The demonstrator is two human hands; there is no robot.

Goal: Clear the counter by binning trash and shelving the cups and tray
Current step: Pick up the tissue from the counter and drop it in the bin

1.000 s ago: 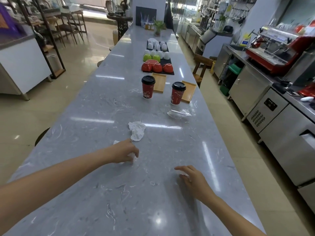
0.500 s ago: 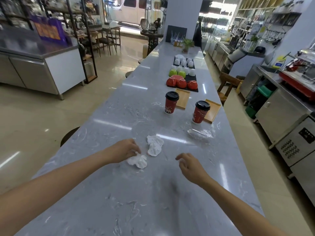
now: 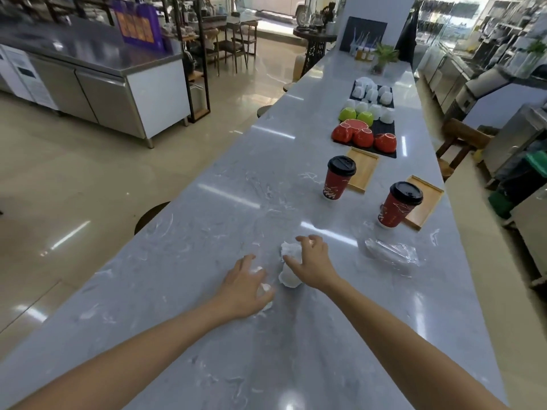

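Tabletop [image 3: 207, 291]: left hand [image 3: 242, 288] gripping tissue [image 3: 264, 288], right hand [image 3: 315, 266] fingers spread wide over napkin [image 3: 288, 261]; cup [image 3: 337, 179] print unreadable.

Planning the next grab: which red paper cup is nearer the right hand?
The cup by the counter's right edge, near the plastic wrap; the other cup stands farther back.

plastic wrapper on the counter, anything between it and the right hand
Nothing visible blocks it. The right hand is over a crumpled tissue, and the clear plastic wrapper lies to its right with only bare counter between them. The nearest paper cup stands farther back, off that path.
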